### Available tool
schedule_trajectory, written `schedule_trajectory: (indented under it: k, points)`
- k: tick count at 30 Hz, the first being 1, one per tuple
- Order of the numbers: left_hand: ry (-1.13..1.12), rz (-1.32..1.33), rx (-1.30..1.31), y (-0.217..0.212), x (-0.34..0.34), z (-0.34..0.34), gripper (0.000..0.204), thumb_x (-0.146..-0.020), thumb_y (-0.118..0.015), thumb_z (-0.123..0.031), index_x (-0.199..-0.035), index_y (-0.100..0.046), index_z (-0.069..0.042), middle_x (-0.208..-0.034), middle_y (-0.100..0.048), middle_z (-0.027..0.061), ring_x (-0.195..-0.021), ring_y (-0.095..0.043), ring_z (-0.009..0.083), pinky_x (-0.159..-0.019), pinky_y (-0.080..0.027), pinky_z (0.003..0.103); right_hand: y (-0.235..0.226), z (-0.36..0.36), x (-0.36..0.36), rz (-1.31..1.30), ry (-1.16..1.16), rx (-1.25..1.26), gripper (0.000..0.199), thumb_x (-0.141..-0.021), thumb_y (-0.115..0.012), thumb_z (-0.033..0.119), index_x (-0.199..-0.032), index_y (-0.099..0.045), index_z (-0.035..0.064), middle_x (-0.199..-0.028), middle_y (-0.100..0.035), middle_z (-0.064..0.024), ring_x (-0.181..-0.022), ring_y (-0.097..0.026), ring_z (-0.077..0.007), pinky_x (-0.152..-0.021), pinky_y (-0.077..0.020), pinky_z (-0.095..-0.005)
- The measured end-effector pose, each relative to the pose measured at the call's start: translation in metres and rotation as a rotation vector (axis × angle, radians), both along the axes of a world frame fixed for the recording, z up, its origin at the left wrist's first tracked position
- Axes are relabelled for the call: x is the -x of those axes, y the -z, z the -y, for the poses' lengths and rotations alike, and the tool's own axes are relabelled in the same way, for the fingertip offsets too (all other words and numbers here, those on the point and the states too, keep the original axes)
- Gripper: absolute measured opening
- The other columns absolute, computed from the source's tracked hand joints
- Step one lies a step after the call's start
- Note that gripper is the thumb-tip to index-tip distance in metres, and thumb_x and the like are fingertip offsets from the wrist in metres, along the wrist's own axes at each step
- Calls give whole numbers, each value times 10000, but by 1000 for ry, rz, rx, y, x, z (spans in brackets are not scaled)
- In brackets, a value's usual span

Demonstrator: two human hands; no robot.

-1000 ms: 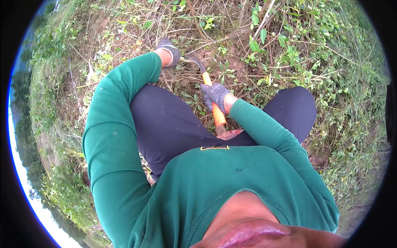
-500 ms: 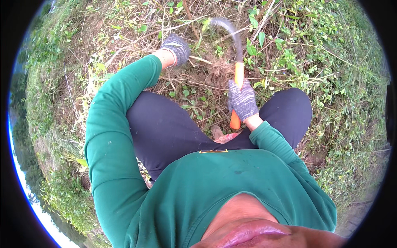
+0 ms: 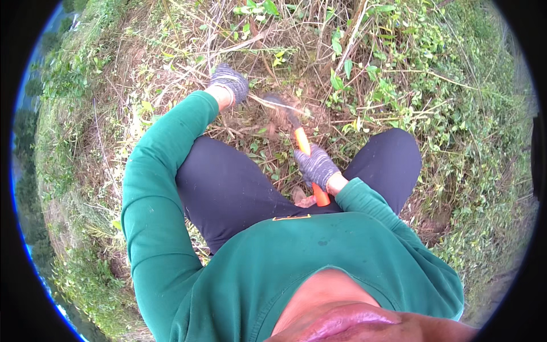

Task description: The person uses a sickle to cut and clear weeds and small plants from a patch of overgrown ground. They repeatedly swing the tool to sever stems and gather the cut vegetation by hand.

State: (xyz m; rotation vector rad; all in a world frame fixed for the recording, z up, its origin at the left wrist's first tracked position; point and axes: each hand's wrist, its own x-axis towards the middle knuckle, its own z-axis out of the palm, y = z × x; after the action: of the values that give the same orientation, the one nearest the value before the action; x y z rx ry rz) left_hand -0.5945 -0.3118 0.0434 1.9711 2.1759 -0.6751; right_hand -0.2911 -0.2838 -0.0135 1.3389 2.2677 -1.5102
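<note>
My right hand, in a grey knitted glove, is wrapped round the orange handle of a sickle. The sickle's dark curved blade is smeared by motion, low over the soil between my knees and pointing left. Farther left and forward, my left hand, gloved alike, is closed on some thin dry stalks. Pale stalk ends stick out beside it toward the blade. Its fingertips are mostly hidden.
Around me is a weedy slope with tangled dry stems ahead and leafy green plants to the right. My bent knees frame the worked patch of brown soil. Trees stand at the far left edge.
The sickle has swung down and back toward me, its blade now nearer my left hand. My right hand has come closer to my body; my left has shifted slightly left.
</note>
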Motion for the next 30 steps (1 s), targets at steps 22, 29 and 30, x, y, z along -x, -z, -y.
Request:
schedule_trajectory:
  k: [22,29,30]
  points:
    - [84,-136,-75,48,13,-49,263,-834,-502,-186,-949,-714,-79,-903,-693,142,-872,-653,318,-790,-438,465,-19,-37,75,-252,307,541,248,-908,-574,300,-832,-441,105,-560,-453,-5,-398,-439,-150,-363,-379,-310]
    - [80,-70,-143,30,3,-52,237,-831,-507,-147,-907,-709,-49,-877,-683,174,-847,-653,319,-724,-464,445,41,-66,90,-176,339,765,279,-905,-574,278,-721,-474,93,-528,-476,-22,-412,-453,-177,-383,-384,-327]
    - [54,-80,-11,17,0,-48,272,-858,-491,-178,-974,-704,-56,-971,-677,169,-908,-640,340,-798,-453,467,41,-52,86,-275,389,879,282,-908,-575,280,-725,-472,92,-522,-464,-22,-407,-440,-174,-382,-383,-325]
